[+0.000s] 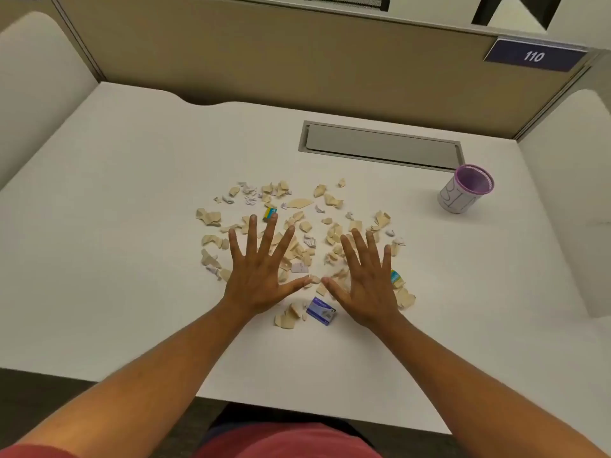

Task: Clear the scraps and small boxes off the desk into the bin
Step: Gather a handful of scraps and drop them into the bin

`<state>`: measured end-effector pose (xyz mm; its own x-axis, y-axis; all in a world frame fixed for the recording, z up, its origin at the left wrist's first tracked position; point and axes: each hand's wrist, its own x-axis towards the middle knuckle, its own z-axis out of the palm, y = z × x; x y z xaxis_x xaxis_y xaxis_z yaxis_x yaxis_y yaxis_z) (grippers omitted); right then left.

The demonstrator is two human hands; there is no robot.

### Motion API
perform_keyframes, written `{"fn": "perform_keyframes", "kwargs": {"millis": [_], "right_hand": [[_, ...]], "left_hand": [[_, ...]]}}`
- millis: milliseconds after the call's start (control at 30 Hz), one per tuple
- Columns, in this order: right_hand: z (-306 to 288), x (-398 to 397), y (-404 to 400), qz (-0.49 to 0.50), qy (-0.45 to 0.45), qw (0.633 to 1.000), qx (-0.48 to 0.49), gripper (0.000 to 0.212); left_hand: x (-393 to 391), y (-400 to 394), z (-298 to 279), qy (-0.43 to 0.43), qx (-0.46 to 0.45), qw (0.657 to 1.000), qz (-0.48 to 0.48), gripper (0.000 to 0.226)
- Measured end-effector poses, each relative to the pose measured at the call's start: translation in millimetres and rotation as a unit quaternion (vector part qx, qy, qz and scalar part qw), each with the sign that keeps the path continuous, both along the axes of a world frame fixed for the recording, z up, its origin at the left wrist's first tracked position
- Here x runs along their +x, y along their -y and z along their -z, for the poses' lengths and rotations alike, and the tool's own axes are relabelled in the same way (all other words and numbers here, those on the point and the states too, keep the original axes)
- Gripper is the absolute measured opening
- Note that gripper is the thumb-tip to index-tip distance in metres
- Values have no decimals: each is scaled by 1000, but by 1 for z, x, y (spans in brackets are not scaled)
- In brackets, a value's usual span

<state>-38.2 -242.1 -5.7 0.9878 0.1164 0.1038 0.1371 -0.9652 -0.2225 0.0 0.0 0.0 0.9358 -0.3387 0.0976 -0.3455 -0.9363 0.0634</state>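
Note:
Several torn beige and white paper scraps (332, 200) lie scattered over the middle of the white desk (132, 226). Among them are three small boxes: a purple-blue box (320, 310) near the front, a yellow and blue box (270, 213) at my left fingertips, and a teal and yellow box (395, 278) beside my right hand. My left hand (258, 276) and my right hand (367, 282) are spread flat, fingers straight, over the scraps, thumbs nearly meeting. They hold nothing. A small bin with a purple rim (464, 190) stands at the right.
A grey cable hatch (380, 145) is set into the desk behind the scraps. Beige partition walls surround the desk, with a sign reading 110 (532, 56) at the back right. The desk's front edge runs close to my body.

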Motion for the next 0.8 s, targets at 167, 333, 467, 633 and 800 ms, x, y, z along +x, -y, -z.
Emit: {"fn": "perform_keyframes", "kwargs": {"millis": [167,333,467,633,800], "right_hand": [[5,18,6,21,-51,996,77,69],[1,56,3,45,-125,990,41,81],[11,64,-9,85,-191,978,24,75],[21,39,-31,65,-181,981,32,71],[10,23,-40,60,-115,988,81,54]], "left_hand": [[9,-7,18,-55,-33,998,-6,102],[31,-5,29,-107,-40,993,30,97],[43,4,39,-147,-27,988,48,93],[36,8,55,-152,-37,983,98,85],[32,-9,48,-104,-90,983,124,76]]}}
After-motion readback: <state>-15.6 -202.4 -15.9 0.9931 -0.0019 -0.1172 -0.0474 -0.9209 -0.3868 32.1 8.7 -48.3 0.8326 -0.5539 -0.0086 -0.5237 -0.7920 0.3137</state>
